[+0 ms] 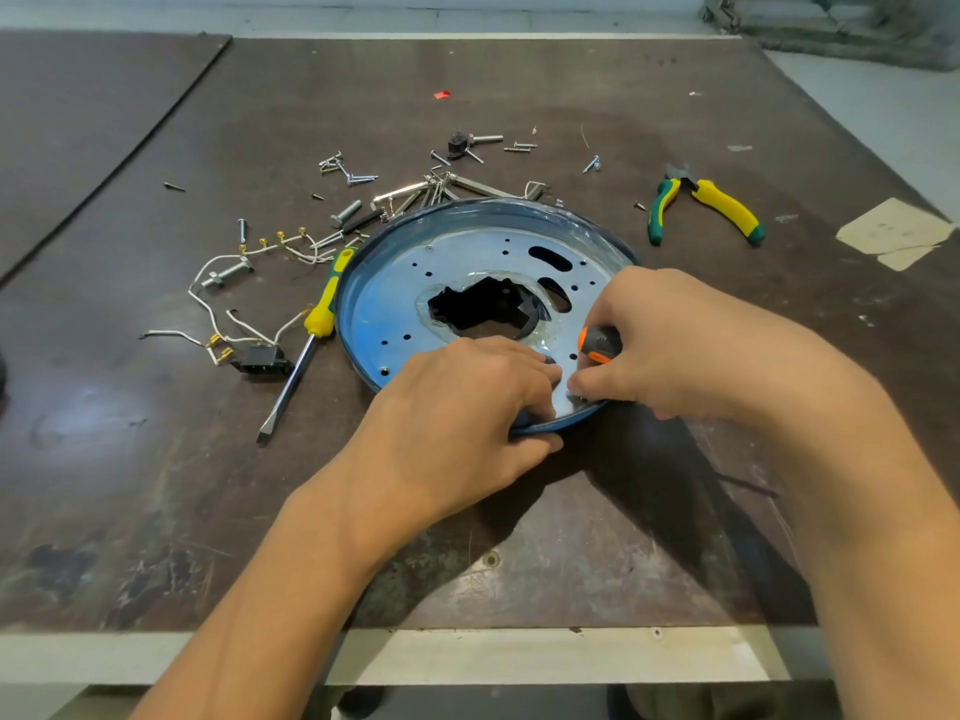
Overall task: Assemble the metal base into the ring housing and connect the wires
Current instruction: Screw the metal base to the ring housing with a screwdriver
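A round blue ring housing (358, 283) lies flat on the dark table, with a perforated metal base (467, 257) seated inside it around a jagged central hole. My left hand (467, 402) grips the housing's near rim, fingers over the base. My right hand (670, 340) holds a small orange-and-black screwdriver (600, 345) upright over the base near that rim; its tip is hidden by my fingers. White wires (218, 298) with gold terminals and a black connector (260, 358) lie loose to the left of the housing.
A yellow-handled flat screwdriver (311, 335) lies against the housing's left side. Several screws, bolts and metal brackets (415, 184) are scattered behind it. Green-and-yellow pliers (706, 205) lie at the right. The table's front edge (467, 652) is close to me.
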Action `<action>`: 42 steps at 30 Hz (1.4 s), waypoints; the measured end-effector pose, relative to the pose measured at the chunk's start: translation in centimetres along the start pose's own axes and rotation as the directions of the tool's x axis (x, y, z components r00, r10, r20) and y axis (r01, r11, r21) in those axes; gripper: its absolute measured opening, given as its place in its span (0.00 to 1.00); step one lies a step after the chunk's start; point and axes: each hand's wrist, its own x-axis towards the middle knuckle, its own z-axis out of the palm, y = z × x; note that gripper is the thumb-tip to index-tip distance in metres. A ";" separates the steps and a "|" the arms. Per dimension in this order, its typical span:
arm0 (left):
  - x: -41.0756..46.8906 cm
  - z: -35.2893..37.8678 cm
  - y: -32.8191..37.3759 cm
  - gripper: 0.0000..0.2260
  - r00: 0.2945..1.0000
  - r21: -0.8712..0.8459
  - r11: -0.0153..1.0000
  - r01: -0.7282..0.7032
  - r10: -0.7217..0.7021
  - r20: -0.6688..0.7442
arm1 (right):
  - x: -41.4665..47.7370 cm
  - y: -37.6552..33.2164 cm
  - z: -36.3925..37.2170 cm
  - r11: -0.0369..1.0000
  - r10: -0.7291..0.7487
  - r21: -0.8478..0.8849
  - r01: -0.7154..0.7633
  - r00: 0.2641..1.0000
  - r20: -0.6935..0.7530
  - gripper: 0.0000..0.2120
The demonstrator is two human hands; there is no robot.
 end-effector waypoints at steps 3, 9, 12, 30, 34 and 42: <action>-0.1 0.0 0.0 0.08 1.000 0.026 1.000 -0.011 0.010 0.003 | -0.1 0.1 -0.3 0.999 -0.035 0.029 0.035 0.999 0.000 0.12; 0.0 0.1 0.0 0.08 1.000 0.053 0.998 -0.013 0.013 0.003 | 0.1 0.7 -0.2 0.984 -0.006 0.180 -0.002 0.999 0.045 0.11; 0.0 0.1 -0.1 0.08 1.000 0.060 0.998 -0.015 0.014 0.007 | 0.1 0.9 -0.3 0.978 0.006 0.206 -0.021 0.998 0.070 0.11; 0.0 0.3 -0.1 0.13 0.999 0.123 0.991 -0.052 0.053 -0.005 | 0.3 1.8 -0.6 0.955 0.013 0.289 -0.067 0.983 0.185 0.07; 0.1 0.4 -0.2 0.13 0.998 0.124 0.991 -0.056 0.058 -0.008 | 0.5 1.6 -0.2 0.953 0.036 0.291 -0.083 0.986 0.164 0.05; 0.1 0.6 -0.2 0.14 0.996 0.158 0.984 -0.077 0.082 -0.024 | 0.4 1.5 -0.2 0.960 0.027 0.272 -0.072 0.986 0.166 0.07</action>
